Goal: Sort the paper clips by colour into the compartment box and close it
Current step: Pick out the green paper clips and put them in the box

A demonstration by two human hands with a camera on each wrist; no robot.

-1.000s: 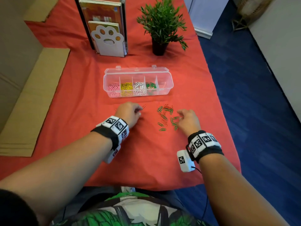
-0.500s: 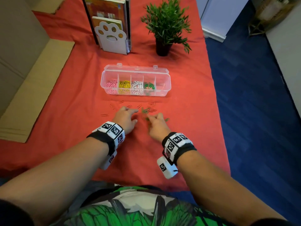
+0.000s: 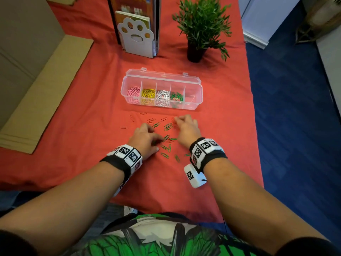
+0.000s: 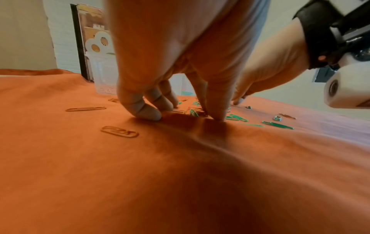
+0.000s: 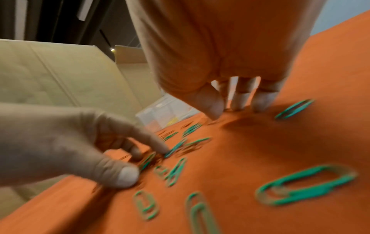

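The clear compartment box stands with its lid folded back, holding pink, yellow, white and green clips in separate cells and a few red ones in the rightmost cell. Loose green clips and red clips lie scattered on the red cloth in front of it. My left hand rests its bent fingertips on the cloth among the clips. My right hand lies a little further right and closer to the box, fingertips down on the cloth. Neither hand visibly holds a clip.
A paw-shaped bookend with books and a potted plant stand behind the box. Flat cardboard covers the table's left side. The cloth's right edge drops to blue floor close to my right hand.
My hands came together over the clips half a second ago and have since parted. The green clips now lie spread between and below them. The view has tilted closer to the table.
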